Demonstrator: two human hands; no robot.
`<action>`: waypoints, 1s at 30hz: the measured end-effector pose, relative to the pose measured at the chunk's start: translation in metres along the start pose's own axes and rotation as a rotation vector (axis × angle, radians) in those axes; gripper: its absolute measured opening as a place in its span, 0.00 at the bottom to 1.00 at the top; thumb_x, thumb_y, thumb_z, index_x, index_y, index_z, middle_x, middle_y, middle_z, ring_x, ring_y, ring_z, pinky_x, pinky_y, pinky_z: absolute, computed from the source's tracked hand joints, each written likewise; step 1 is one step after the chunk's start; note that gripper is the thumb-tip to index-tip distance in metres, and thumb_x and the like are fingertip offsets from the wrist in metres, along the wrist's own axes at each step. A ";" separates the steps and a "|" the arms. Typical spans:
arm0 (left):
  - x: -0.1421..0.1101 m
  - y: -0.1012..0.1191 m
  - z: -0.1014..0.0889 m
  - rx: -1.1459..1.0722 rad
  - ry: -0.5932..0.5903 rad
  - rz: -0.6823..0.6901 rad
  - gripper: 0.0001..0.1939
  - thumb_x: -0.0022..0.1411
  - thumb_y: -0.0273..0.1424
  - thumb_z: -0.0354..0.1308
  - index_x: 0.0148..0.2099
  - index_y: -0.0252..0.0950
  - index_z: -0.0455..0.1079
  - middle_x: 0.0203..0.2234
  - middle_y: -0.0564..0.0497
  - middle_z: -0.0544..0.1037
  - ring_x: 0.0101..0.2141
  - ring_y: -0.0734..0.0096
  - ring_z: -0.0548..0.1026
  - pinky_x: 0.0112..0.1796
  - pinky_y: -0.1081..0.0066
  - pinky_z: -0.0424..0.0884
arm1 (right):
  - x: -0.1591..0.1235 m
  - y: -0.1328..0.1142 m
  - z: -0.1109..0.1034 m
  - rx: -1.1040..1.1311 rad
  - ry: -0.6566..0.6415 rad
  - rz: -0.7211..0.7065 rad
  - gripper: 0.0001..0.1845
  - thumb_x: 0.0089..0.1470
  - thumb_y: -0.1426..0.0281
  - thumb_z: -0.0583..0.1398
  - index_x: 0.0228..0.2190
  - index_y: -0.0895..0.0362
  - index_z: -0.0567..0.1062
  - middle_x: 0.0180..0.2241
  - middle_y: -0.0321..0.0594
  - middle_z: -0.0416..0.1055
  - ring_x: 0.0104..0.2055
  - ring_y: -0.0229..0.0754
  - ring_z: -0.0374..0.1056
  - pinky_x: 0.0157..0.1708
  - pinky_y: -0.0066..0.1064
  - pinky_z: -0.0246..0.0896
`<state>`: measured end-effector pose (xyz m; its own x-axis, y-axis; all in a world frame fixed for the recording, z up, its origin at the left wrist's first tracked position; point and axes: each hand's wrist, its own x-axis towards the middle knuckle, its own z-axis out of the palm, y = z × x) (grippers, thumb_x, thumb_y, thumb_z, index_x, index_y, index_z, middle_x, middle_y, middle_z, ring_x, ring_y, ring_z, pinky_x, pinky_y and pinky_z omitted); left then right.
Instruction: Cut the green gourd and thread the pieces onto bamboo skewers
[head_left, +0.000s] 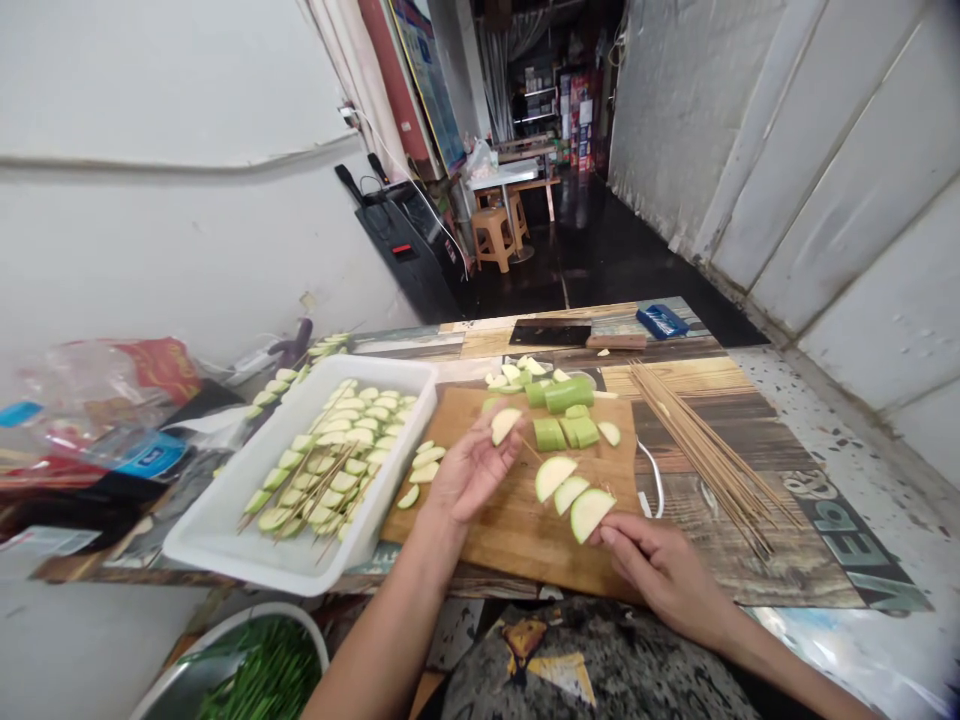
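My left hand [480,465] pinches a half-moon zucchini slice [505,427] above the wooden cutting board [510,545]. In my right hand [660,565] is a thin wooden skewer [529,447] carrying several half-moon pieces, among them a large zucchini piece [591,514] close to my fingers. The skewer's free end points up and left toward the slice in my left hand. Cut zucchini chunks [568,394] and loose slices lie at the board's far side. A few more slices [427,457] rest at its left edge.
Filled zucchini skewers [345,430] lie in a white plastic tray [300,575] at left. Bare skewers [697,450] are spread at right. A cleaver [555,332] and a blue box [662,321] sit at the back. Below left stands a bowl of greens [262,665].
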<state>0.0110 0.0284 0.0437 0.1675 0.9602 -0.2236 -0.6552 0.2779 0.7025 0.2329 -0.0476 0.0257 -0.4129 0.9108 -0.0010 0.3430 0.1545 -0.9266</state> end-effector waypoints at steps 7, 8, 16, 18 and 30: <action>-0.001 -0.010 0.002 -0.017 0.144 0.083 0.11 0.58 0.24 0.53 0.44 0.27 0.67 0.42 0.39 0.74 0.42 0.65 0.73 0.45 0.69 0.69 | 0.005 0.000 0.002 -0.078 0.025 0.010 0.17 0.58 0.62 0.47 0.28 0.57 0.70 0.17 0.32 0.58 0.20 0.35 0.56 0.21 0.25 0.50; -0.001 -0.011 0.002 -0.026 0.150 0.088 0.10 0.58 0.25 0.53 0.42 0.27 0.68 0.42 0.39 0.74 0.44 0.62 0.73 0.46 0.66 0.68 | 0.005 0.000 0.002 -0.087 0.024 0.011 0.17 0.58 0.62 0.47 0.28 0.57 0.70 0.18 0.32 0.59 0.21 0.35 0.56 0.21 0.25 0.51; -0.003 -0.010 0.004 -0.053 0.184 0.065 0.06 0.57 0.24 0.54 0.37 0.27 0.68 0.40 0.36 0.75 0.45 0.56 0.71 0.49 0.57 0.66 | 0.004 -0.002 0.002 -0.084 -0.010 0.007 0.16 0.58 0.64 0.48 0.28 0.57 0.70 0.21 0.34 0.65 0.23 0.35 0.59 0.22 0.24 0.52; -0.003 -0.010 0.005 -0.048 0.192 0.061 0.06 0.57 0.24 0.53 0.37 0.27 0.68 0.40 0.36 0.75 0.45 0.56 0.72 0.48 0.57 0.66 | 0.005 -0.002 0.002 -0.082 -0.016 0.005 0.16 0.58 0.64 0.48 0.28 0.57 0.70 0.21 0.34 0.65 0.23 0.36 0.60 0.22 0.25 0.52; -0.004 -0.014 0.006 -0.012 0.195 0.098 0.05 0.55 0.25 0.56 0.35 0.28 0.68 0.35 0.40 0.77 0.42 0.55 0.74 0.48 0.53 0.66 | 0.004 -0.002 0.002 -0.117 -0.001 0.012 0.15 0.57 0.65 0.48 0.28 0.57 0.71 0.20 0.33 0.64 0.21 0.35 0.58 0.21 0.25 0.50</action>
<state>0.0235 0.0206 0.0390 -0.0422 0.9585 -0.2821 -0.6706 0.1822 0.7191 0.2290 -0.0445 0.0271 -0.4094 0.9123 -0.0122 0.4443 0.1877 -0.8760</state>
